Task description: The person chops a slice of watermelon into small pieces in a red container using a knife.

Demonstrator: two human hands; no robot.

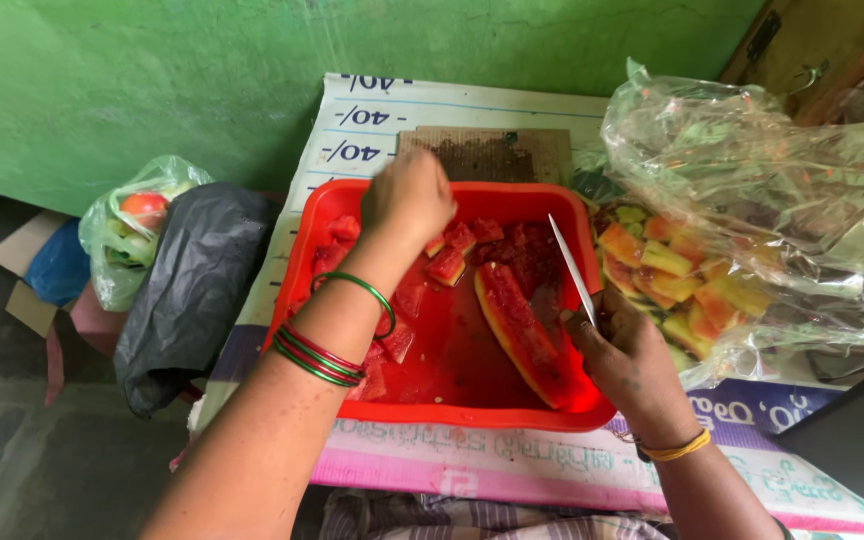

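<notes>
My right hand (635,362) grips the handle of a slim steel knife (573,272), blade tipped up and away from the fruit so the edge stays clear while the other hand works. The long curved watermelon slice (519,330) lies flat in the shallow red plastic tray (452,412), just beside the knife, where its juice pools. My left hand (409,197) is curled over the small red watermelon chunks (449,262) at the tray's far side; whether it holds one I cannot tell. Peel scraps (674,272) sit apart on the clear plastic sheet (752,160).
</notes>
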